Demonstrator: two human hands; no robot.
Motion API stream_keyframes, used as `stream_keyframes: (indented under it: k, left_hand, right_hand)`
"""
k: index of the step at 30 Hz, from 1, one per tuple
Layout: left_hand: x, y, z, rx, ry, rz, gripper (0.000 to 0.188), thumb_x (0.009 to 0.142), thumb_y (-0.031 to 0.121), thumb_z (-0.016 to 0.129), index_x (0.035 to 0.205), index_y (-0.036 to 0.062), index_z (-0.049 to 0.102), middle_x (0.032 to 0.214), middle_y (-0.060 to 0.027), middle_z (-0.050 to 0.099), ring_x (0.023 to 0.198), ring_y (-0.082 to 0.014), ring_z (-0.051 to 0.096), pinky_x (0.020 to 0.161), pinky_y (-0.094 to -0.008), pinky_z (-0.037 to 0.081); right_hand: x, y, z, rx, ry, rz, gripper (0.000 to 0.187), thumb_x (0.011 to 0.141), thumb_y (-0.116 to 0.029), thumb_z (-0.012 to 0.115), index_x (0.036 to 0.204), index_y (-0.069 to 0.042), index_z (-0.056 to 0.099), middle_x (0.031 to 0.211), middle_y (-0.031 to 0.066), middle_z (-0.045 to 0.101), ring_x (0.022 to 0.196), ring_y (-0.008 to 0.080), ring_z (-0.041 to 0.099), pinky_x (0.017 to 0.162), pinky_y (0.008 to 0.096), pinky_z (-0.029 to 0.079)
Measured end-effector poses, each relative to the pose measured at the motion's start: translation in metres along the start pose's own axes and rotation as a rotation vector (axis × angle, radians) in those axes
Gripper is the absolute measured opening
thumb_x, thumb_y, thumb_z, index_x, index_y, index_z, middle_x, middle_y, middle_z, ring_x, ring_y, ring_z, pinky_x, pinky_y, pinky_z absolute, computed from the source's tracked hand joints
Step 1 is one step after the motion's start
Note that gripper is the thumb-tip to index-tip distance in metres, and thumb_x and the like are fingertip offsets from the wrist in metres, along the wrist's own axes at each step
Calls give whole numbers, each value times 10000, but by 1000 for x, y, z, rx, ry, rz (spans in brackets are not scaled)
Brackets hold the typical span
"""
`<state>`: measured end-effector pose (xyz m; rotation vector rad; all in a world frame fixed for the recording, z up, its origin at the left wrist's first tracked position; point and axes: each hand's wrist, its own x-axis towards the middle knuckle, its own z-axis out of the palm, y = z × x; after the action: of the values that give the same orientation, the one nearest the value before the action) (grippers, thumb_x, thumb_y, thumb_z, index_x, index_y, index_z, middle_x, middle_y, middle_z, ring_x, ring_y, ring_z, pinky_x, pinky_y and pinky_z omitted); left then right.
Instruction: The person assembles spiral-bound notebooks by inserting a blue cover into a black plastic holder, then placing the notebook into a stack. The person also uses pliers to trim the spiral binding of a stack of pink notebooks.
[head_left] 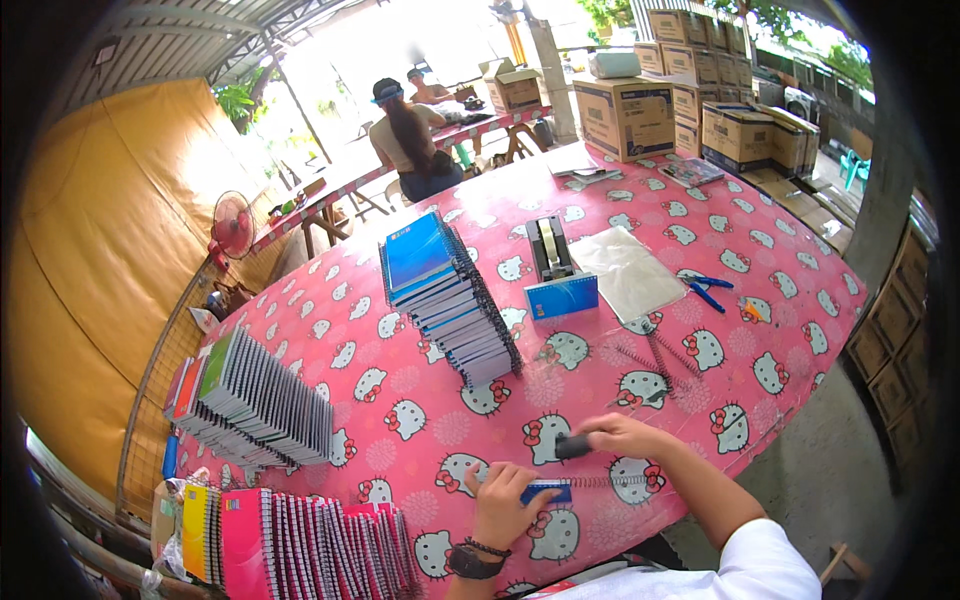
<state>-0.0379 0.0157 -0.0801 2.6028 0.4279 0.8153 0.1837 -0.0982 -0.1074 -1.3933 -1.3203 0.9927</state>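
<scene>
The wearer's dress: on the right arm, we note a white short sleeve (762, 555), continuous with a white shirt (655, 586). Behind the left hand (508, 498), we find a dark wristwatch (476, 563) and a dark beaded bracelet (492, 547). The right hand (628, 438) is bare. Reddish markings, indistinct at the lower edge, may be shirt print.

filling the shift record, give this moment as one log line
left hand: on blue notebook | right hand: holding dark object | wire coil: extending right from notebook

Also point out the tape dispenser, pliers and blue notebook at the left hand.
Tape dispenser (549, 243), head view: the tape roll.
Pliers (711, 282), head view: upper handle.
Blue notebook (554, 493), head view: its cover.
</scene>
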Motion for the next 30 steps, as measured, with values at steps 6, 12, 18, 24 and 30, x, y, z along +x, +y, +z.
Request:
stream_keyframes:
  k: [6, 12, 18, 24, 30]
  left_hand:
    - [-13, -11, 6, -13, -6, 26, 223, 644, 288, 806, 748, 155, 660, 743, 13, 618, 848, -189, 594, 1007, -468, 209]
    - [-12, -12, 4, -12, 1, 4, 264, 643, 294, 813, 825, 161, 676, 754, 19, 630, 845, -180, 596, 1017, -461, 201]
    - [-13, -14, 16, -7, 142, -38, 667, 605, 377, 845, 1165, 123, 587, 891, -1, 649, 936, -204, 595, 1034, -476, 189]
    - [-23, -38, 21, -602, 424, -357, 828, 625, 209, 882, 1303, 44, 436, 1116, -88, 550, 1098, -237, 510, 975, -391, 379]
    - [-38, -69, 43, -986, 157, -486, 445, 764, 66, 775, 1087, 55, 469, 993, -37, 510, 921, -118, 505, 791, -260, 455]
  right_hand:
    - [-18, -15, 21, -366, 53, 46, 436, 853, -432, 646, 1092, -68, 670, 1075, 113, 625, 1037, 233, 543, 882, 357, 423]
    - [-10, -29, 22, -191, 20, -106, 467, 806, -476, 683, 1030, -66, 686, 1008, 116, 622, 992, 260, 553, 895, 371, 422]
    - [4, -24, 22, -248, -66, -143, 460, 816, -491, 679, 1021, -80, 696, 980, 151, 607, 914, 272, 549, 844, 378, 431]
    - [10, -19, 22, 296, -111, -113, 445, 831, -446, 675, 1036, -51, 677, 1024, 141, 618, 983, 247, 561, 884, 370, 423]
    - [21, -22, 12, 389, -114, -118, 435, 844, -391, 654, 1089, -32, 631, 1003, 80, 623, 961, 172, 563, 854, 317, 435]
